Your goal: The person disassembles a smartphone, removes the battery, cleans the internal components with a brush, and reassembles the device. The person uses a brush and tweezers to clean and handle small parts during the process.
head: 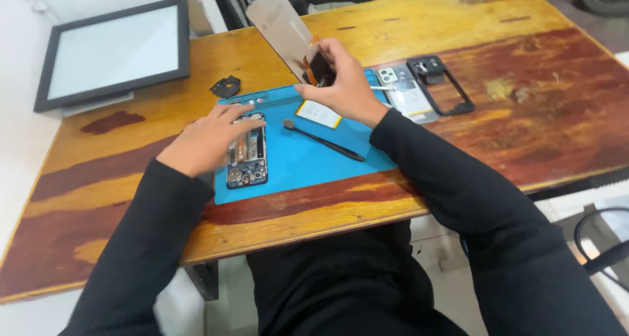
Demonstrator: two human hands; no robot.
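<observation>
Evidently the work is mid-teardown: the left hand (208, 138) lies flat, fingers spread, pinning the opened phone body with exposed circuit boards (247, 154) on the blue rubber work mat (308, 162). The right hand (344, 80) pinches the lifted thin display panel (278, 25) at its near end, tilted up beyond the mat. Freeing it likely needs gentle care around the orange flex ribbon (308, 62). A black pry stick (324, 141) lies between the hands.

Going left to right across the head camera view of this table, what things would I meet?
Framed white panel → small black part → opened phone under the left hand → black prying tool → phone back cover → black phone frame.
</observation>
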